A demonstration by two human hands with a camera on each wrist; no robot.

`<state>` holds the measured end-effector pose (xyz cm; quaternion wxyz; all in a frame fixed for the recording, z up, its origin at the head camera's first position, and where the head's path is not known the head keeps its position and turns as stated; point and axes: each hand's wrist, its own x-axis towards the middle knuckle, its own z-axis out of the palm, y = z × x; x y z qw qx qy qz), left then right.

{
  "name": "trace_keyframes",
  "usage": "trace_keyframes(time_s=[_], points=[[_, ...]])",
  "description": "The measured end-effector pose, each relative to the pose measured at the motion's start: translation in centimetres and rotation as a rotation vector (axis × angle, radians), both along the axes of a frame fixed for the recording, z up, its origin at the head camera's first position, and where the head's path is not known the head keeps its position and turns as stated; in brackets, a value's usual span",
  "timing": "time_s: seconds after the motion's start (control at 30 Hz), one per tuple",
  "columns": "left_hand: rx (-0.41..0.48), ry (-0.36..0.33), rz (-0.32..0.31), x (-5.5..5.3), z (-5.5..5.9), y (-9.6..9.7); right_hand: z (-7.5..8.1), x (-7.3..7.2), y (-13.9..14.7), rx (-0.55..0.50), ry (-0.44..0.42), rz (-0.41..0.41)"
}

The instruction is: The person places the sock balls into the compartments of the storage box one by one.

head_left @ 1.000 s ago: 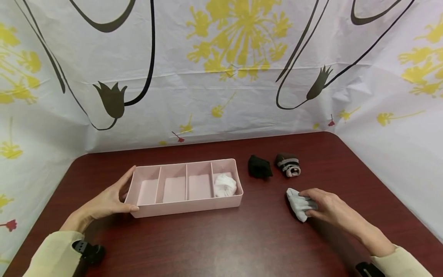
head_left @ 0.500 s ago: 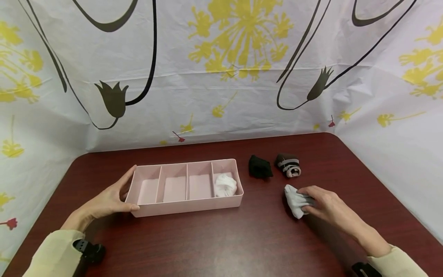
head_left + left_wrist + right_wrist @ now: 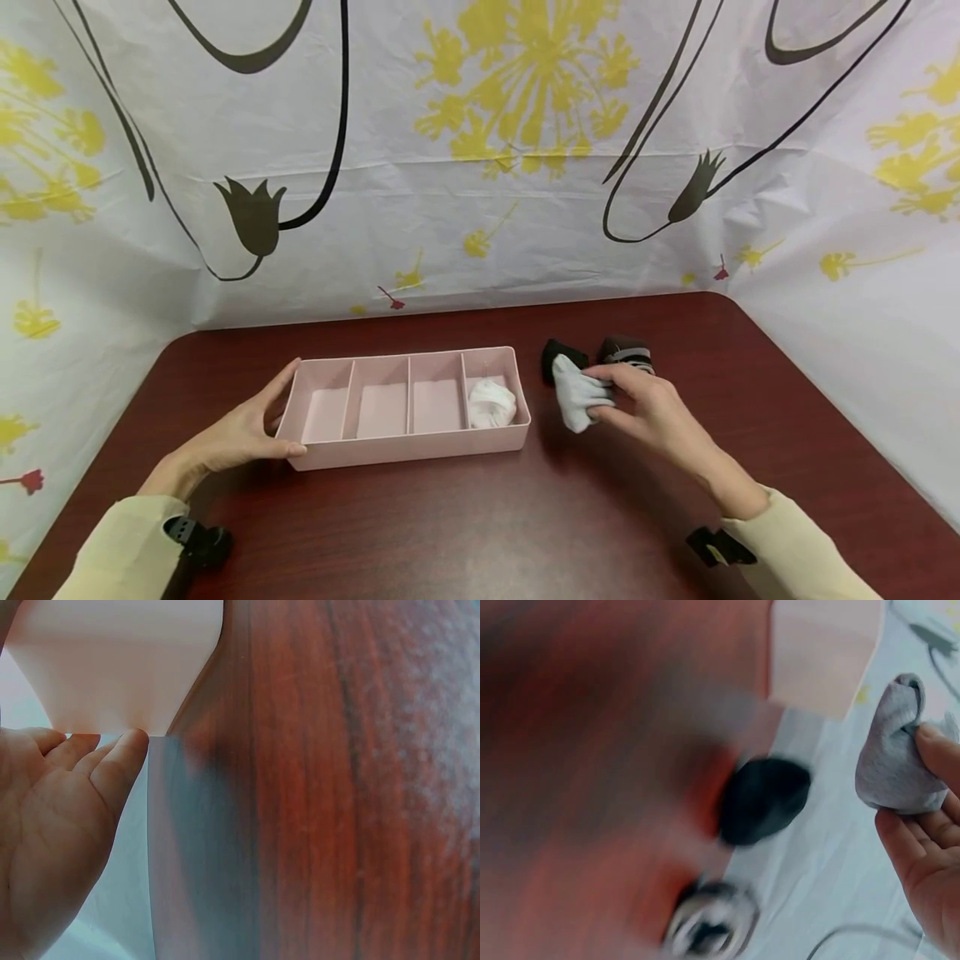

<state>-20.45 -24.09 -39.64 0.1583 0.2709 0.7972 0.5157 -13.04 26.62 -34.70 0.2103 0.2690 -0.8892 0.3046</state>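
Observation:
In the head view my right hand (image 3: 660, 417) pinches a folded light grey sock (image 3: 576, 396) between thumb and fingers. It is off the table, just right of a pink box (image 3: 408, 451) with a row of compartments. The right wrist view shows the thumb pressed into the sock's folds. My left hand (image 3: 228, 435) holds the box's left end, thumb at the front corner and fingers at the back one. A balled white sock (image 3: 492, 404) lies in the rightmost compartment; the other compartments show bare floors. The grey sock partly covers a black sock (image 3: 551, 367) behind it.
A rolled striped sock (image 3: 628, 353) lies beside the black one, partly behind my right hand. The dark red wooden table (image 3: 450, 525) ends at a white printed sheet (image 3: 450, 275) at the back and sides.
My right hand has lifted the grey sock and carried it left and away from me, toward the box's right end. The left hand keeps its hold; box and white sock stay put.

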Motion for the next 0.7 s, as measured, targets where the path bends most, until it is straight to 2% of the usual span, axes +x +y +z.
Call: trace_keyframes(time_s=[0.1, 0.2, 0.33, 0.57, 0.7], points=[[0.001, -0.013, 0.008, 0.0, 0.0, 0.0, 0.5, -1.1, -2.4, -0.047, -0.029, 0.013], [0.001, -0.014, 0.016, 0.1, 0.0, 0.0, 1.0, -2.1, -4.8, -0.104, -0.074, 0.059], [0.003, -0.018, 0.018, 0.2, -0.1, -0.1, 1.3, -3.4, -7.8, -0.107, -0.087, 0.099], [0.014, -0.021, 0.012, 0.0, -0.2, 0.0, 0.5, -5.1, -11.4, -0.025, -0.068, 0.171], [0.020, -0.032, 0.011, -0.1, -0.1, 0.0, 0.1, -5.9, -12.9, 0.065, -0.020, 0.193]])
